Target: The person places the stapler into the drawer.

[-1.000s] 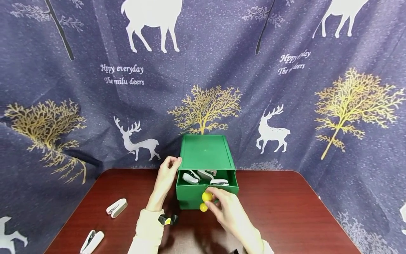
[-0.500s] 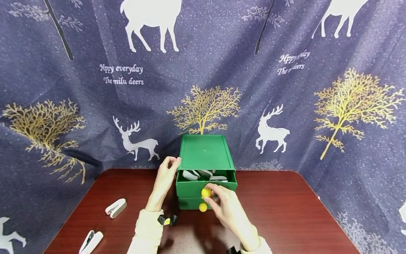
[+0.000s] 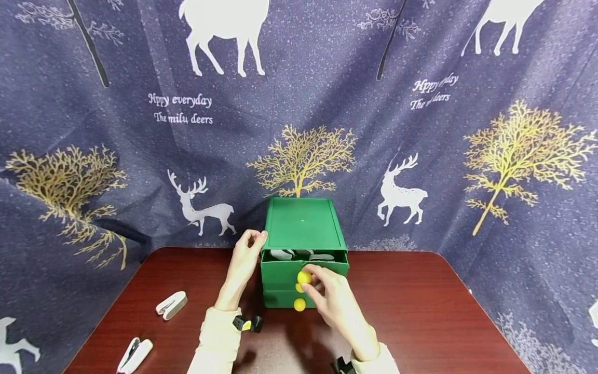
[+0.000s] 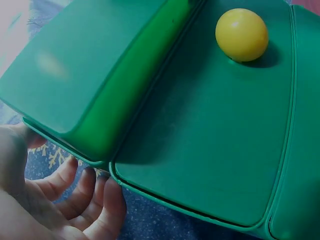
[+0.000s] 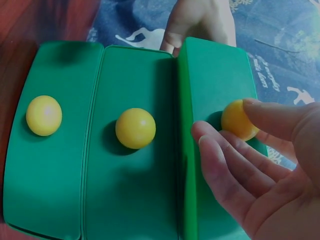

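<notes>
At the front of the green cabinet (image 3: 302,223), our right hand (image 3: 334,297) pinches the top yellow knob (image 3: 304,277) between thumb and fingers, and the top drawer (image 3: 279,274) stands partly out from the cabinet with white staplers (image 3: 282,254) inside. Our left hand (image 3: 245,257) rests at the cabinet's left side, fingers loosely bent and a little apart, tips against its edge. Well left of the cabinet, we see two loose staplers (image 3: 172,305) lying on the table (image 3: 411,306).

Creased blue-purple cloth backdrop (image 3: 317,98) — 3 gold trees (image 3: 298,179), white deer (image 3: 403,196), pale lettering (image 3: 183,119) — behind a reddish-brown tabletop (image 3: 411,301)
</notes>
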Action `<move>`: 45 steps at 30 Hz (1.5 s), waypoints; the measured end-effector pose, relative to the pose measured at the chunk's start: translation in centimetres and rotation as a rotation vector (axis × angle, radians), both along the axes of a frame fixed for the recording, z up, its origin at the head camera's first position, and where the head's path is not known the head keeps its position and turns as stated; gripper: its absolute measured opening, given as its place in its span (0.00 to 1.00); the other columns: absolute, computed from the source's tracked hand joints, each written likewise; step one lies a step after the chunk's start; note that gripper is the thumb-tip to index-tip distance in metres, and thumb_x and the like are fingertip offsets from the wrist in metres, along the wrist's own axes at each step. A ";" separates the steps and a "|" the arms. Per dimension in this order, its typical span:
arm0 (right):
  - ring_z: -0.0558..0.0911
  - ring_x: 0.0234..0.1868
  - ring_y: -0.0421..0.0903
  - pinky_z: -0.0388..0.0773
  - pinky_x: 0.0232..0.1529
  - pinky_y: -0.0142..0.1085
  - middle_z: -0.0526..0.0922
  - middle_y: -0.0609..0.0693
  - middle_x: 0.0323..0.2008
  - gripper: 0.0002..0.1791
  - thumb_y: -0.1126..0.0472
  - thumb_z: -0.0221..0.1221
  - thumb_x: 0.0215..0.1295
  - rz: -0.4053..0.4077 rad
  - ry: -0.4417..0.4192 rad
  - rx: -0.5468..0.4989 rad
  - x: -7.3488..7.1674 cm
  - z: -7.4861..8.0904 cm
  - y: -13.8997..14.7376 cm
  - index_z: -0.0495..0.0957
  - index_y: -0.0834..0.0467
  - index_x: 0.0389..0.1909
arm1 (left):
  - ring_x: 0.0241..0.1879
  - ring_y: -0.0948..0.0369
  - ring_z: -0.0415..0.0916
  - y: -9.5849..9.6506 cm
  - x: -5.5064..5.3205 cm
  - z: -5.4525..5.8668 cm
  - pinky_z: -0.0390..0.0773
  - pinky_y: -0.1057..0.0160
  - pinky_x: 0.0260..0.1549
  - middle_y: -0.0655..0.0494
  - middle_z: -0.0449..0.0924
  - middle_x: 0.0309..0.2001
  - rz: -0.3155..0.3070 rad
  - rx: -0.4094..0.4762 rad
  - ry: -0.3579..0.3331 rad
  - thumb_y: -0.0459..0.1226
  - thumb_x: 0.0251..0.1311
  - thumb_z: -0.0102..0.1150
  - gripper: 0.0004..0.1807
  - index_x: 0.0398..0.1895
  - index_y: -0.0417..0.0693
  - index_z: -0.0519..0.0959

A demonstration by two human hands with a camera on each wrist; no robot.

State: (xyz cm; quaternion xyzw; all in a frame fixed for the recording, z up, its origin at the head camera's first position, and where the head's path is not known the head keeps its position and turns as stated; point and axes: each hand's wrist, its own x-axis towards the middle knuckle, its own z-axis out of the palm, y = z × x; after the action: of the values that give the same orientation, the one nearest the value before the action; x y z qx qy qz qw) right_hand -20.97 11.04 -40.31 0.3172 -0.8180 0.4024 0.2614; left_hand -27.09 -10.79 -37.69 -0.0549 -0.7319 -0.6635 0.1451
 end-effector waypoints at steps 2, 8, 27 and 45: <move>0.78 0.29 0.36 0.77 0.30 0.25 0.79 0.44 0.31 0.16 0.71 0.68 0.56 -0.006 -0.014 -0.004 -0.1 0.0 0.0 0.80 0.60 0.45 | 0.28 0.63 0.67 0.0 0.0 0.0 0.73 0.67 0.24 0.56 0.67 0.29 -0.001 0.003 0.001 0.39 0.69 0.56 0.11 0.37 0.38 0.74; 0.79 0.26 0.37 0.78 0.29 0.27 0.79 0.45 0.29 0.15 0.70 0.68 0.56 -0.032 -0.042 -0.016 -0.5 0.2 -0.2 0.81 0.61 0.45 | 0.29 0.61 0.67 0.1 0.0 -0.1 0.71 0.67 0.26 0.55 0.67 0.29 0.008 -0.008 0.009 0.39 0.69 0.56 0.11 0.37 0.38 0.74; 0.78 0.25 0.37 0.78 0.30 0.30 0.79 0.45 0.27 0.15 0.69 0.69 0.55 -0.077 -0.043 -0.006 -2.5 0.2 -0.4 0.81 0.60 0.45 | 0.28 0.63 0.70 -0.1 -0.5 -0.6 0.79 0.60 0.25 0.54 0.69 0.30 -0.034 0.028 0.028 0.39 0.70 0.55 0.11 0.38 0.37 0.74; 0.78 0.24 0.34 0.78 0.32 0.36 0.81 0.40 0.32 0.15 0.58 0.67 0.62 -0.155 -0.157 0.081 -1.8 1.3 0.0 0.81 0.52 0.50 | 0.27 0.63 0.71 -0.3 -2.0 -2.1 0.78 0.63 0.23 0.55 0.70 0.30 -0.024 0.053 0.006 0.40 0.70 0.56 0.12 0.39 0.37 0.74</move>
State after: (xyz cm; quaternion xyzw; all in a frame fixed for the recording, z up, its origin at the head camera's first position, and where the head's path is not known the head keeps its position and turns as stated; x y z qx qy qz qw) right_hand -22.79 11.07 -39.02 0.2308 -0.8737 0.3711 0.2139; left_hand -29.04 -11.05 -39.80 -0.0621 -0.7127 -0.6844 0.1407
